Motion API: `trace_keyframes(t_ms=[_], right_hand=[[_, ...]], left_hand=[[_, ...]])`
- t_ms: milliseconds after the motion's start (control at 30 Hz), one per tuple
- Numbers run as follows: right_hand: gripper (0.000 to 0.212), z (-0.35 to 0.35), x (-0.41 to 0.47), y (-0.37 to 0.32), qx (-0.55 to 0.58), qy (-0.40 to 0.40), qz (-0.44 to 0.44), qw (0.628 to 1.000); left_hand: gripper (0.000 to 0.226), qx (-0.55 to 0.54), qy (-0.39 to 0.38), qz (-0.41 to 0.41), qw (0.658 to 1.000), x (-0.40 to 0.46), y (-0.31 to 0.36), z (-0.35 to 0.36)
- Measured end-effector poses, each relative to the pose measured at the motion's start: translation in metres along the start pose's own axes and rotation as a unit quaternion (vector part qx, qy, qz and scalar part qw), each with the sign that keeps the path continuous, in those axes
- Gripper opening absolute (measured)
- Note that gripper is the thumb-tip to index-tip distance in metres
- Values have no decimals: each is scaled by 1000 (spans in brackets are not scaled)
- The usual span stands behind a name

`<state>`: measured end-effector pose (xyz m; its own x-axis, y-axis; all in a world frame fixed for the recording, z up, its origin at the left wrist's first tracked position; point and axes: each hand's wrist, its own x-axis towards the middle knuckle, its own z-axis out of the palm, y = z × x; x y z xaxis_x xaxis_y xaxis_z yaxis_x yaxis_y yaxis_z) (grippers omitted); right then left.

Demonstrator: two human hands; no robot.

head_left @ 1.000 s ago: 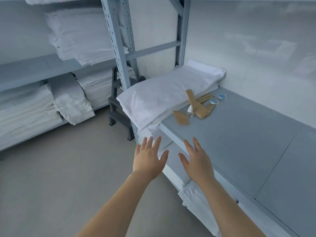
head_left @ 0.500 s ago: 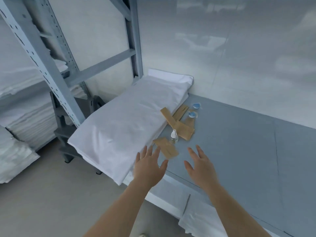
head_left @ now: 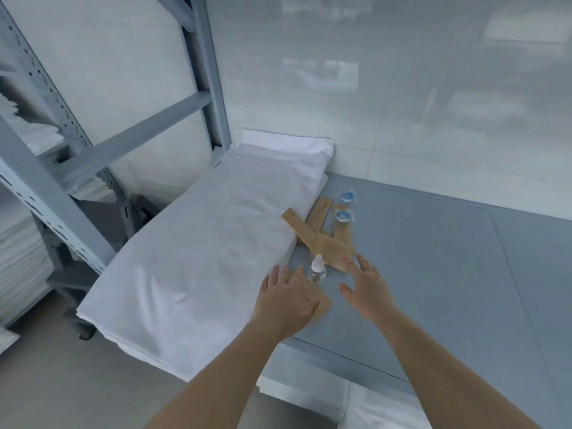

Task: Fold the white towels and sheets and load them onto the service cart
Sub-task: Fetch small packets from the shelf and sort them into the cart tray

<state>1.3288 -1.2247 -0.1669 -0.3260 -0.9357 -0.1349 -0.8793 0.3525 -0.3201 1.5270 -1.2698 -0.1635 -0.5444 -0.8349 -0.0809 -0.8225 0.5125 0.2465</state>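
Reaching toward the folded white sheets (head_left: 201,258) stacked on the grey shelf (head_left: 433,289)

Soft, limp and bulky, the stack looks best lifted from underneath at both long edges; left hand (head_left: 286,300) and right hand (head_left: 366,287) hover spread, holding nothing, flanking a small dropper bottle (head_left: 318,267) among brown paper packets (head_left: 322,239)

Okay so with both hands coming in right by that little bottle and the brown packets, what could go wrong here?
1. The small dropper bottle stands upright between the left hand and right hand; a brush could tip it, perhaps against the folded white sheet.
2. The brown packets lie loosely overlapped beside the sheet, so dragging the sheet may scatter them and the blue-capped cups.
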Motion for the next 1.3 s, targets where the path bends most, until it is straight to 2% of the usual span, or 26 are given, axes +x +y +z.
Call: trace_keyframes(t_ms=[167,333,467,667,867,967,1033,1100,1200,1300], right_hand=[[72,13,50,17,-37,5,-46,998],[77,29,76,23,-65,-15,-100,993],[67,39,70,26,-54,15,-97,994],[45,42,33,35,-28,75,-72,994],[39,31,-7,51,-7,74,-51,996],[37,28,-29,57,2,75,-51,996],[37,28,-45,60,10,81,-53,995],[36,28,-59,61,16,83,-54,995],[33,26,-77,59,35,88,-59,994],[27,21,-91,52,84,110,-60,989]], left_hand=[[96,30,13,39,999,27,2,35],[105,-1,1,13,1000,25,3,69],[110,-5,4,17,1000,9,-2,78],[115,-14,-46,18,999,-10,7,70],[123,9,-79,47,996,-30,16,69],[113,35,-55,64,996,-40,20,72],[94,30,-18,64,997,-48,21,74],[74,14,0,68,998,-57,23,73],[61,-38,22,78,996,-71,27,68],[43,-84,107,110,985,-80,33,55]])
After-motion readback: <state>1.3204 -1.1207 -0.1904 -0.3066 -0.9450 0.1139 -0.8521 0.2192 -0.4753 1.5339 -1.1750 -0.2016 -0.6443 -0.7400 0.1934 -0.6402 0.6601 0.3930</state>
